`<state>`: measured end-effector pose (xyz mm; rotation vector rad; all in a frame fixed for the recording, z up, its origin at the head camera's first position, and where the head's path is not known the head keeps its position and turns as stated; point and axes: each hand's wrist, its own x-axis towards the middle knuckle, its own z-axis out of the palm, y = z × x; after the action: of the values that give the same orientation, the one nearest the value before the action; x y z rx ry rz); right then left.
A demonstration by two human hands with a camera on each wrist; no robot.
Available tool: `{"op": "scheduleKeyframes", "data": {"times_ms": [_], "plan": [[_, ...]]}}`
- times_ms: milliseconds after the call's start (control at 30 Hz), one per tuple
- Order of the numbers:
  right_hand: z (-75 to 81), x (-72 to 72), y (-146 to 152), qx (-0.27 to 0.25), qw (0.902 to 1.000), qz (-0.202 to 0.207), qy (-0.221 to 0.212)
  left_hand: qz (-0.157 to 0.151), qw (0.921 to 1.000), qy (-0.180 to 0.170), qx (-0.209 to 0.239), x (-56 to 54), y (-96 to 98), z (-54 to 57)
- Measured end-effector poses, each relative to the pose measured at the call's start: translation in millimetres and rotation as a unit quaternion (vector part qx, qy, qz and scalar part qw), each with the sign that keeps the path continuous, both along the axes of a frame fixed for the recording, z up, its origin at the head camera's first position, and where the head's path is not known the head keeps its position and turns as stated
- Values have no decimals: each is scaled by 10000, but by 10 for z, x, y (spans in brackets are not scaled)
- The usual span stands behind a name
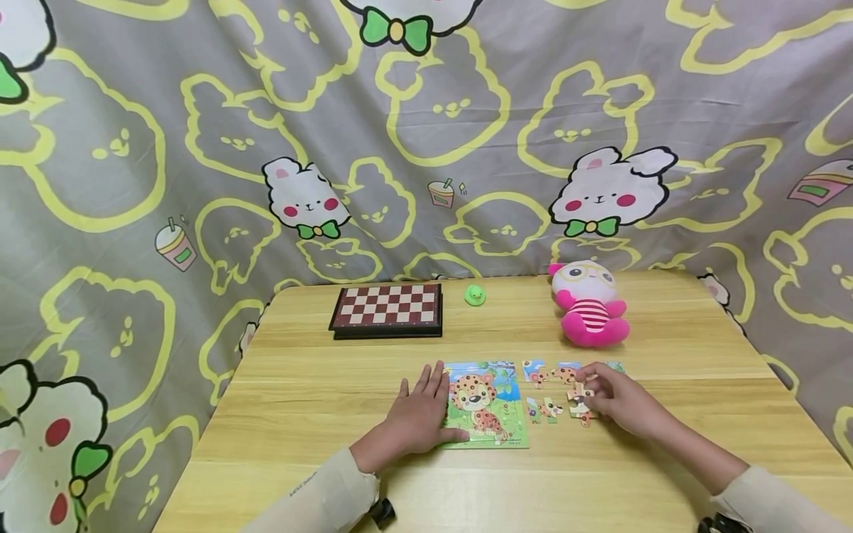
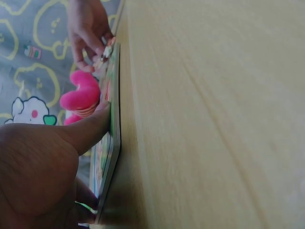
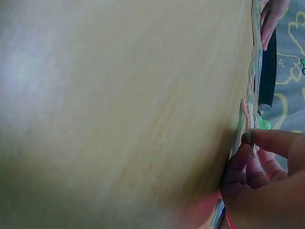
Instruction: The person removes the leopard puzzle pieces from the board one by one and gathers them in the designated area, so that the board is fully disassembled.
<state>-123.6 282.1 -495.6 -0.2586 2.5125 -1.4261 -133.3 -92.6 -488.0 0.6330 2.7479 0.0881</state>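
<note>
On the table lies a leopard jigsaw puzzle board (image 1: 481, 426), its picture showing a spotted cub on grass. My left hand (image 1: 418, 414) rests along the board's left side with straight fingers, the thumb across its lower edge. To the right of the board, my right hand (image 1: 629, 401) pinches a puzzle piece (image 1: 581, 400) between thumb and fingers, low over the table. Other loose puzzle pieces (image 1: 549, 409) lie between the board and that hand, with more at the upper row (image 1: 534, 372). Part of the pieces is hidden behind the right fingers.
A folded checkered board (image 1: 386, 307) sits at the back left of the wooden table (image 1: 300, 414). Near it is a small green duck toy (image 1: 474, 295). A pink plush toy (image 1: 593, 311) sits at the back right. A patterned curtain (image 1: 453, 148) hangs behind.
</note>
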Motion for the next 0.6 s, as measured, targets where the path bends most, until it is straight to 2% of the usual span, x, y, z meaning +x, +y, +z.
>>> {"op": "scheduleKeyframes", "data": {"times_ms": [600], "plan": [[-1, 16, 10, 893, 9951, -103, 419, 1, 10000, 55, 55, -9, -11, -38]]}}
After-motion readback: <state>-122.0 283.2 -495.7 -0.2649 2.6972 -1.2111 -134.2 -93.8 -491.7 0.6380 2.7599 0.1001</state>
